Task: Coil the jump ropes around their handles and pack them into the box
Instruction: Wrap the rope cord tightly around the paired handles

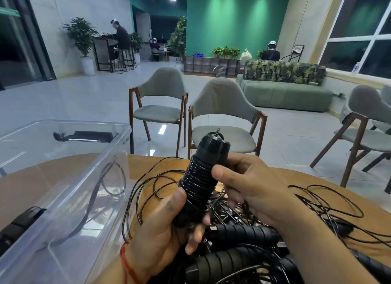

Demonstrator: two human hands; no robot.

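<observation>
— Black handle (213,146) in my left hand (167,226). My fingers and thumb curl tight round its low end, and its top points up.
— And your right hand?
— My right hand (249,188) pinches the same handle higher up. The thumb lies on the thin black rope (197,183) that is wound round it in neat rings. The fingers go round the back.
— Where is it all?
— Up in the air, over the wood table (281,175). Just under my hands lies a pile of more handles (241,233), and loose rope loops (148,186) spread out on both sides.
— And the box?
— The clear box (69,190) stands on the table to my left, near the hands, not touching them. I see one dark loop (125,181) through its wall. I cannot tell if it is inside.
</observation>
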